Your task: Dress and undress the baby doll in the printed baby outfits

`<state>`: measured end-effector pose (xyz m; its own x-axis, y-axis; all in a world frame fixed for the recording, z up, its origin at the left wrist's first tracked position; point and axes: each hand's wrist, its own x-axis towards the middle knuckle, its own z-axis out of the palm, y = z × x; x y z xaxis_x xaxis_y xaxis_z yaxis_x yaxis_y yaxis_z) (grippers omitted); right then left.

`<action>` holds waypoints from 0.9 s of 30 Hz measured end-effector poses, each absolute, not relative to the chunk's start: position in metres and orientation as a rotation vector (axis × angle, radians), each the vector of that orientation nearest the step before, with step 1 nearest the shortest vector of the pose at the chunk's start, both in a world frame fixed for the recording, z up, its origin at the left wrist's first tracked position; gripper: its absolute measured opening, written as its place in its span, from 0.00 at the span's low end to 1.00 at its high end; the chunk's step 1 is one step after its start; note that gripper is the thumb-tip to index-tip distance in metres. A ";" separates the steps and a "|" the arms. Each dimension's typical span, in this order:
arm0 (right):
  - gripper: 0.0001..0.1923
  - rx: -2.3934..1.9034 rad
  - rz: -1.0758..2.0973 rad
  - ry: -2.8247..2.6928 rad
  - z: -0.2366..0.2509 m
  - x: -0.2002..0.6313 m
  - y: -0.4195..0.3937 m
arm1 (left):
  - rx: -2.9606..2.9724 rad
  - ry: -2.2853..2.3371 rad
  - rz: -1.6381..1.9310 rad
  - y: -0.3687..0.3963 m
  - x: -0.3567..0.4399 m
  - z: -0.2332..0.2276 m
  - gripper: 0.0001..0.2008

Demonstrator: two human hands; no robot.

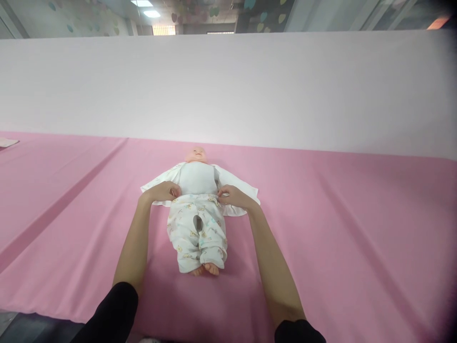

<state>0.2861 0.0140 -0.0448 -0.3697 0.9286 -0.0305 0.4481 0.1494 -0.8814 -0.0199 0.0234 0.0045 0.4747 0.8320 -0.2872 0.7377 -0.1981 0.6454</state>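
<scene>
A baby doll [197,155] lies on its back on a pink cloth, its feet toward me. It wears patterned white baby pants [185,216] with an opening at the crotch. A white baby shirt [233,180] is spread out beneath it, its sleeves stretched to both sides. My left hand [164,191] is at the waistband's left end, fingers curled in a pinch on the edge. At the right end, my right hand [232,196] pinches the same waistband. The fingertips of both hands are partly hidden against the cloth. White fabric covers the doll's torso.
The pink cloth [321,238] covers a wide table, with creases running across it. A white wall panel [228,90] rises along the far edge, with glass above it. A pale flat item [7,142] lies at the far left.
</scene>
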 end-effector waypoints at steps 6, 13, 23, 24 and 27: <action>0.07 -1.243 1.338 -1.639 -0.053 0.283 0.017 | 1.892 1.473 0.156 0.028 -0.024 -0.001 0.34; 0.12 -1.139 1.446 -1.390 -0.067 0.284 0.025 | 1.974 1.401 0.213 0.033 -0.027 -0.011 0.22; 0.22 -1.121 1.412 -1.169 -0.083 0.278 0.027 | 2.093 1.391 0.484 0.042 -0.023 -0.029 0.11; 0.22 -1.132 1.408 -1.164 -0.083 0.277 0.026 | 2.082 1.392 0.499 0.043 -0.024 -0.031 0.12; 0.21 -1.142 1.401 -1.163 -0.079 0.273 0.023 | 2.028 1.387 0.531 0.044 -0.026 -0.034 0.13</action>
<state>0.2732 0.0232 -0.0791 -0.1104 0.9905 -0.0824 -0.1011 -0.0937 -0.9905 -0.0255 0.0436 -0.0345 0.3686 0.9295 -0.0153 0.6812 -0.2589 0.6848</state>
